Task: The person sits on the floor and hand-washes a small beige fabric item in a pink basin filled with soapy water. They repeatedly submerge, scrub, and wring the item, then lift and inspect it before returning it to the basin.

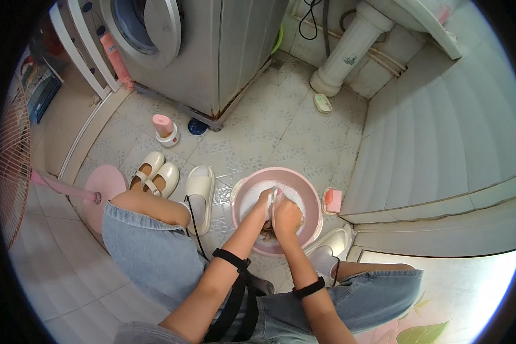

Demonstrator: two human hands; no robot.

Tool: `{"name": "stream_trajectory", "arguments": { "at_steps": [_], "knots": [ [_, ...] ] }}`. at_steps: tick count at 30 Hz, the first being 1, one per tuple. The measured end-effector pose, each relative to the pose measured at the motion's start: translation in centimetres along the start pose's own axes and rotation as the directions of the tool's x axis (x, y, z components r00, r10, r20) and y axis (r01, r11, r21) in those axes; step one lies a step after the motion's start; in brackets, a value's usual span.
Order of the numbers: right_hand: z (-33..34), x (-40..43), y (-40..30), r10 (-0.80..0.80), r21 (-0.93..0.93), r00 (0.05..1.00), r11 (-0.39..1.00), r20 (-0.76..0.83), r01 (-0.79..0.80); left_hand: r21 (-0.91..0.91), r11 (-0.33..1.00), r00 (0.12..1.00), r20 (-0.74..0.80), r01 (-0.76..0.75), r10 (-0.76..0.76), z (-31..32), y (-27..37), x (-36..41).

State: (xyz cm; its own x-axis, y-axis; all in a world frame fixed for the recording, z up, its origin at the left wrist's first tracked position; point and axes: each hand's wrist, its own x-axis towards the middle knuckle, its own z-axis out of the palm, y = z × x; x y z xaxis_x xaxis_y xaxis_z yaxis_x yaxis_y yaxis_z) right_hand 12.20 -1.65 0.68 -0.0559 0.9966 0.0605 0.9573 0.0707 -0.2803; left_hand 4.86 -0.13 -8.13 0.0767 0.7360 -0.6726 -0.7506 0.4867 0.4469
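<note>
A pink plastic basin (pixel 314 223) stands on the floor between my feet, with white suds (pixel 251 195) in it. Over the water, my left hand (pixel 265 205) and my right hand (pixel 288 217) press together, both closed on a wet brownish item (pixel 268 233) that looks like cloth. Part of it hangs below my wrists into the basin. Foam clings to my fingers, and the hands cover most of what they grip.
A washing machine (pixel 193 64) with its door ajar stands ahead. Beside the basin lies a pink soap box (pixel 333 201). White shoes (pixel 163 176), a pink brush on a white container (pixel 167 133) and a fan's pink base (pixel 105 189) are at left. A sink pedestal (pixel 348 51) stands far right.
</note>
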Motion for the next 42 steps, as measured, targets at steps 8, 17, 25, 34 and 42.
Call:
{"name": "stream_trajectory", "arguments": {
  "at_steps": [8, 17, 25, 34, 42],
  "knots": [
    [4.3, 2.3, 11.4, 0.19, 0.205, 0.981, 0.962, -0.038, -0.179, 0.418, 0.891, 0.981, -0.005, 0.178, -0.194, 5.1, 0.6, -3.7],
    [0.6, 4.2, 14.0, 0.234, 0.809, 0.774, -0.181, 0.588, -0.56, 0.858, -0.462, 0.967, 0.256, -0.225, 0.006, 0.6, 2.4, -4.9],
    [-1.2, 4.0, 15.9, 0.147, 0.785, 0.828, 0.266, 0.54, -0.559, 0.779, 0.531, 0.94, 0.232, -0.334, 0.252, -3.9, 2.0, -0.8],
    [0.9, 2.5, 9.7, -0.375, 0.33, 0.925, 0.883, 0.068, 0.334, 0.208, 0.956, 0.962, 0.22, -0.206, 0.16, 3.5, 3.4, -6.2],
    [1.1, 2.0, 10.5, -0.234, 0.716, 0.912, 0.693, 0.337, -0.087, 0.104, 0.994, 0.999, -0.031, -0.012, 0.015, 3.5, 5.3, -6.3]
  ]
}}
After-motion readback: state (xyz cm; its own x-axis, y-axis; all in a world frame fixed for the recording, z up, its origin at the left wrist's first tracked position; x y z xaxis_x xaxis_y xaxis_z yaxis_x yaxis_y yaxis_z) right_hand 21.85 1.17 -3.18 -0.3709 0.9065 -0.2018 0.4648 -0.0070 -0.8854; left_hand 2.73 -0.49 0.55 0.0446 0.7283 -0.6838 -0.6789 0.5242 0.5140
